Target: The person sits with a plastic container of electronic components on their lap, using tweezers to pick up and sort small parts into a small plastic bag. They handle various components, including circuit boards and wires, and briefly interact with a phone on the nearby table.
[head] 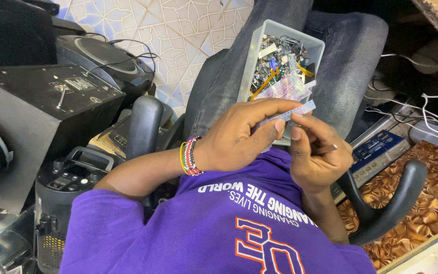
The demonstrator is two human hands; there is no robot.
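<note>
I sit in a chair in a purple shirt, with a grey plastic bin of small electronic parts resting on my lap. My left hand, with beaded bracelets at the wrist, and my right hand both pinch a thin pale strip just in front of the bin. The strip runs between the thumb and fingertips of both hands. A clear bag of small parts lies on top of the bin's contents.
Black speakers and audio equipment are stacked on the tiled floor at my left. The chair's black armrests flank me. At my right lie a blue-faced device, white cables and a patterned brown surface.
</note>
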